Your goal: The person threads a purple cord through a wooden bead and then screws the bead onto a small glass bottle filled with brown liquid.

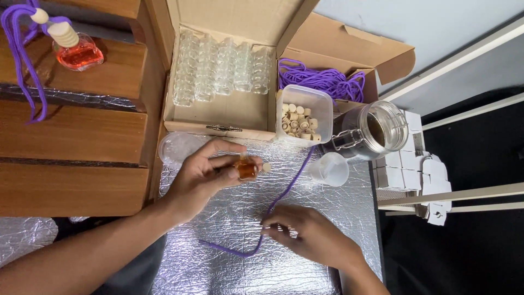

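Observation:
My left hand [204, 175] holds a small glass bottle [246, 169] of amber liquid with a pale stopper, tipped on its side above the silver foil mat [305, 262]. A purple cord [284, 191] lies in a loop across the mat, running from near the tub of caps down to my right hand [308, 235]. That hand rests on the mat with its fingertips pinching the cord.
An open cardboard box [218, 114] holds rows of empty glass bottles. Beside it stand a clear tub of wooden caps [303, 117], a box of purple cords [322, 82], a glass jar [376, 131] and a small plastic funnel [329, 169]. A finished red-filled bottle [76, 49] sits on wooden steps.

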